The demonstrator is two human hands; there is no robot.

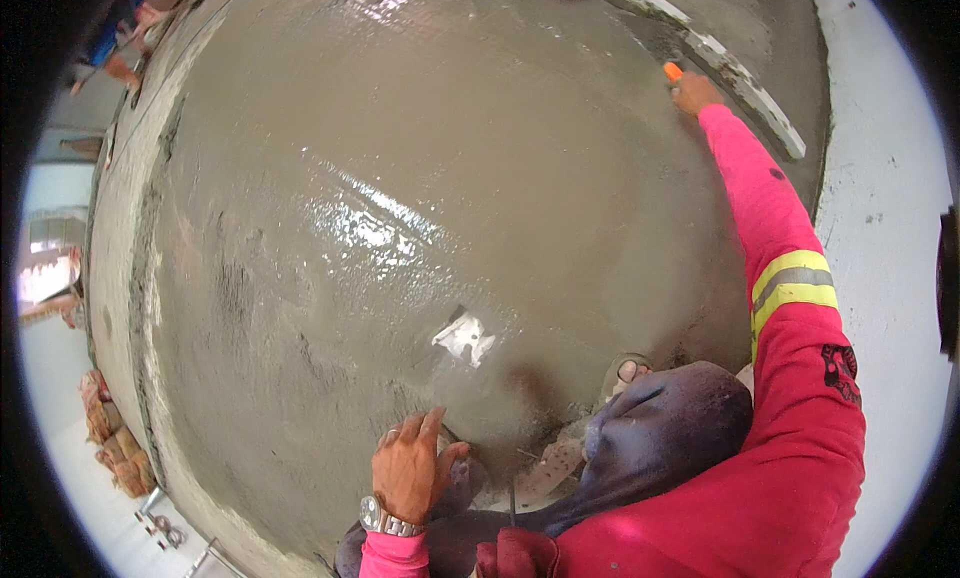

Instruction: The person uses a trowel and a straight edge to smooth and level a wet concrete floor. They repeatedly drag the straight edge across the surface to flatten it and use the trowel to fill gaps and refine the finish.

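My right hand (695, 93) reaches far out at the upper right, its fingers closed round the orange handle (673, 72) of a trowel. The trowel's blade blends into the wet grey cement (480, 108) and is hard to make out. Beside it lies a long white straightedge (745, 78) smeared with cement. My left hand (408, 466), with a metal watch (385, 518) on its wrist, is near my left knee. Its fingers are partly spread and hold nothing. A white scrap (465, 338) sits in the cement ahead of my bent legs.
A pale wall (880, 208) runs along the right side. On the left, a rough ledge (140, 278) borders the cement. Brown sacks (118, 433) and metal rods (205, 558) lie beyond it. Another person (120, 38) is at the upper left. My bare toes (630, 370) touch the cement.
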